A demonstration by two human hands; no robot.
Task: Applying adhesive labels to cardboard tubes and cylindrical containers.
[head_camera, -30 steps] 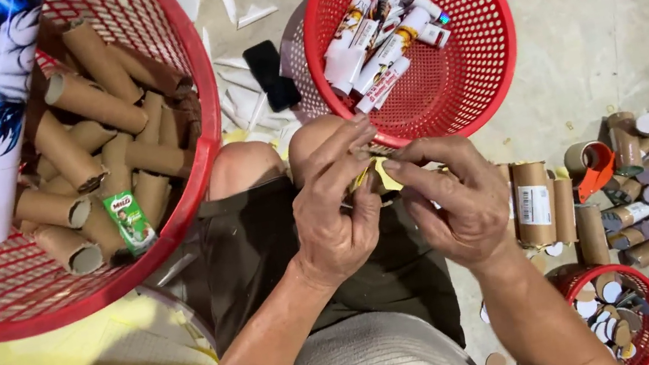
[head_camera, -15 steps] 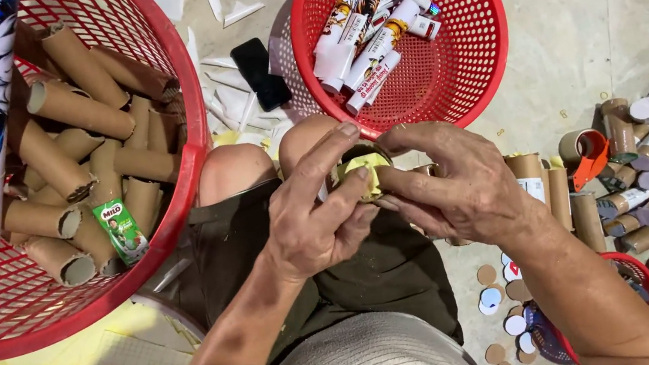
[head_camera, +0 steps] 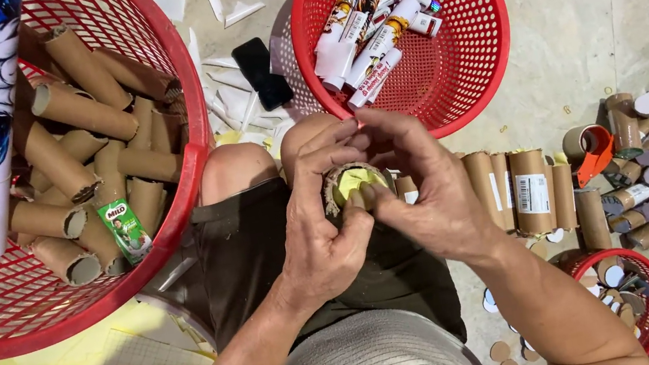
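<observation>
— Holding what?
— Both hands, left (head_camera: 318,240) and right (head_camera: 421,189), wrap one cardboard tube (head_camera: 355,186), its end facing up.
— Where?
— Over the lap, just below the small red basket (head_camera: 486,53).

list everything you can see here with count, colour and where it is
cardboard tube: one, brown with yellow inside, held end-up over the lap
large basket: one, red, left, full of bare brown tubes
small carton: one, green, in the large basket
round basket: one, red, top centre, holding wrapped tubes
phone: one, black, floor between the baskets
loose tubes: many, brown, floor at right
left hand: grips the tube
right hand: fingers on the tube's rim
</observation>
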